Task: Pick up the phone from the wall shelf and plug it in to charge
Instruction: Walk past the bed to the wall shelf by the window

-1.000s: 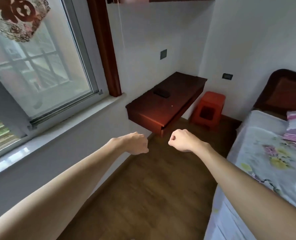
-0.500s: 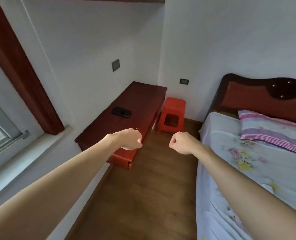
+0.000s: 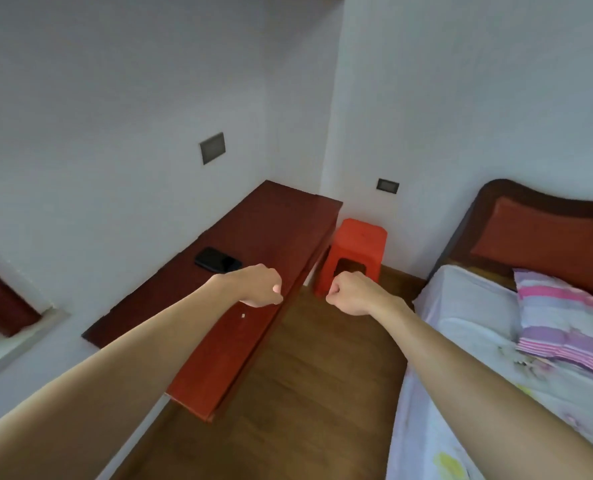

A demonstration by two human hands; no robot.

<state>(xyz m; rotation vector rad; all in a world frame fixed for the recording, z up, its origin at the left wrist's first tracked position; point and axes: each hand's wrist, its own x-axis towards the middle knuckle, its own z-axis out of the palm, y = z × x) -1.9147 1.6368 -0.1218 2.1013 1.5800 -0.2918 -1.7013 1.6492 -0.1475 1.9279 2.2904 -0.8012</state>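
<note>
A black phone (image 3: 217,259) lies flat on the dark red wall shelf (image 3: 281,216), close to the wall. My left hand (image 3: 258,286) is a closed fist holding nothing, hovering over the shelf's front edge just right of the phone and apart from it. My right hand (image 3: 352,293) is also a closed empty fist, held over the floor to the right of the shelf. A grey wall plate (image 3: 212,147) sits on the wall above the shelf, and a small dark wall plate (image 3: 387,186) is on the far wall. No charging cable is in view.
An orange plastic stool (image 3: 355,251) stands in the corner beyond the shelf's end. A bed (image 3: 468,306) with a red headboard (image 3: 544,237) and a striped pillow (image 3: 565,317) fills the right side. Wooden floor (image 3: 316,393) runs between shelf and bed. A window sill (image 3: 14,341) is at left.
The view has swung right and closer to the shelf; the window has mostly left the frame. The phone now lies nearer my left fist. Both hands stay clenched.
</note>
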